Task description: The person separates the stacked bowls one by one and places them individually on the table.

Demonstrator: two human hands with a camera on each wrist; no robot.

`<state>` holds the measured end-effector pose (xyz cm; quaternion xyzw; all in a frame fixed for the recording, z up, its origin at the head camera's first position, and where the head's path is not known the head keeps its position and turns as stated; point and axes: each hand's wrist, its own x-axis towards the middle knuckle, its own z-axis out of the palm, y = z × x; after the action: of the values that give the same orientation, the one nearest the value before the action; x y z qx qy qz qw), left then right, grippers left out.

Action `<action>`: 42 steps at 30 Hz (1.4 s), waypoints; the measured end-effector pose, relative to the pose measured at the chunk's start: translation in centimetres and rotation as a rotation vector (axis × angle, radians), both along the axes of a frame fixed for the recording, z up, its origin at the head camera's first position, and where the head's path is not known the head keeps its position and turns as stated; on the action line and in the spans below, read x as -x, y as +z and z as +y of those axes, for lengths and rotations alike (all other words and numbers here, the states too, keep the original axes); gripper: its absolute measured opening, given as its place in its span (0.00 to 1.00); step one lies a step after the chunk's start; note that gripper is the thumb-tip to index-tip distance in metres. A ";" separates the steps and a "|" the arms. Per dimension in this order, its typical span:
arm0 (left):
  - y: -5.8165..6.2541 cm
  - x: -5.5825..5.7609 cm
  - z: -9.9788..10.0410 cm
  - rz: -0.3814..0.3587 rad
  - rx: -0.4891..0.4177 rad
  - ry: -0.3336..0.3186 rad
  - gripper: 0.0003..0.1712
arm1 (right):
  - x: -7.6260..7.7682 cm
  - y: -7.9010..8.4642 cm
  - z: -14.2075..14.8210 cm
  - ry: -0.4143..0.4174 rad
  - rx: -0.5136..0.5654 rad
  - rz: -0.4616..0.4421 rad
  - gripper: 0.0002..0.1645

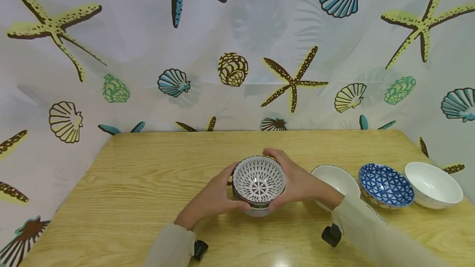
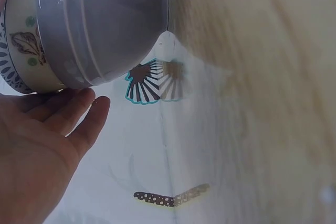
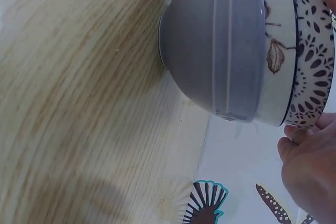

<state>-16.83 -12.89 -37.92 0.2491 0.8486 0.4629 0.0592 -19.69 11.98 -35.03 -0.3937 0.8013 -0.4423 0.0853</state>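
Observation:
In the middle of the table, a bowl with a dark-and-white pattern [image 1: 258, 179] sits on top of a nested stack. Below it are a cream bowl with brown leaves [image 3: 278, 51] and, lowest, a plain grey bowl [image 2: 113, 19] whose foot is at the tabletop. My left hand [image 1: 217, 195] grips the patterned bowl from the left, thumb at the near side. From the right, my right hand [image 1: 297, 179] holds the same bowl, thumb in front and fingers round the far side. Parts of the fingers are hidden behind the bowls.
Right of the stack stand a white bowl [image 1: 334, 180], partly behind the right forearm, a blue-and-white bowl [image 1: 386, 184] and another white bowl [image 1: 434, 182]. A cloth with shells and starfish [image 1: 208, 106] hangs behind the wooden table [image 1: 141, 176].

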 end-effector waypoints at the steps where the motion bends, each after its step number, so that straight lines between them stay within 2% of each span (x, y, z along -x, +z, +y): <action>1: 0.0 0.0 0.0 0.003 0.000 -0.003 0.62 | 0.0 0.0 -0.1 0.002 0.001 0.013 0.77; 6: 0.0 0.0 0.1 0.012 -0.002 -0.008 0.62 | 0.0 -0.2 -0.4 -0.017 -0.025 0.053 0.77; 15: 0.0 0.1 0.1 0.004 0.004 -0.002 0.62 | 0.0 -0.4 -0.6 -0.021 -0.042 0.058 0.77; 27: -0.4 0.1 0.2 -0.018 0.001 0.012 0.61 | -0.1 -1.1 -0.8 -0.042 0.015 0.061 0.73; 33: -0.4 0.1 0.2 -0.012 0.004 -0.005 0.61 | -0.2 -1.5 -0.6 -0.048 0.048 0.057 0.73; 42: 0.0 0.0 0.0 -0.008 0.009 -0.008 0.62 | -0.1 -1.0 -0.7 -0.057 0.083 0.041 0.72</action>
<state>-16.80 -12.86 -37.88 0.2501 0.8495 0.4599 0.0656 -19.54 11.29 -36.06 -0.3829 0.7946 -0.4695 0.0398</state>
